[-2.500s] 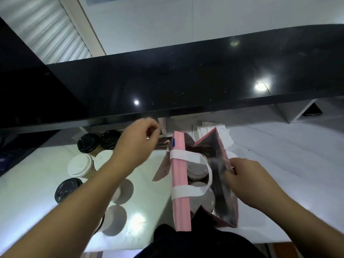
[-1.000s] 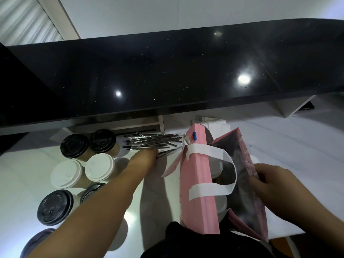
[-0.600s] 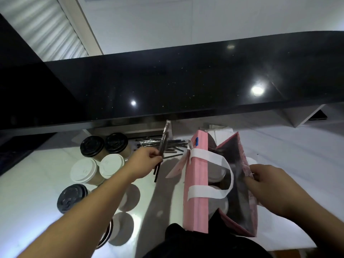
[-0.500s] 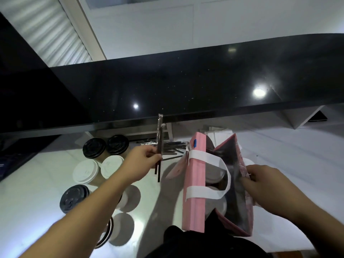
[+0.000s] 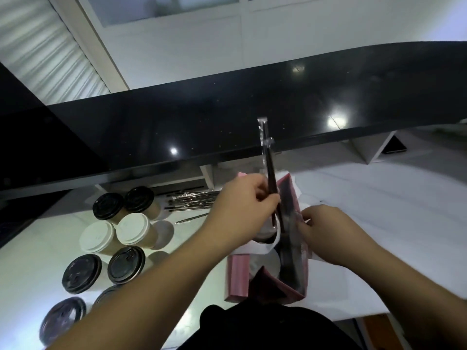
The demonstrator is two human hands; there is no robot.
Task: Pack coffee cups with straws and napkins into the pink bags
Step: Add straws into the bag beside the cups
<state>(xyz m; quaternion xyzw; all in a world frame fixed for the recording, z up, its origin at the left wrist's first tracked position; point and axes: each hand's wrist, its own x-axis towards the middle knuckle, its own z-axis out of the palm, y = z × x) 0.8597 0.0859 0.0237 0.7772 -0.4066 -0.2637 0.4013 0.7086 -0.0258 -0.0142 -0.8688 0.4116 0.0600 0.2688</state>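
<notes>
The pink bag (image 5: 294, 279) stood open on the white counter (image 5: 379, 236), with white-lidded cups (image 5: 266, 263) inside it. The left hand (image 5: 242, 210) pinched wrapped straws (image 5: 268, 170) upright over the bag's mouth, their lower ends dipping inside. The right hand (image 5: 326, 233) gripped the bag's right wall at its top edge, holding it apart. To the left stood more cups (image 5: 118, 236) with black and white lids, and beyond them a heap of straws (image 5: 192, 200).
</notes>
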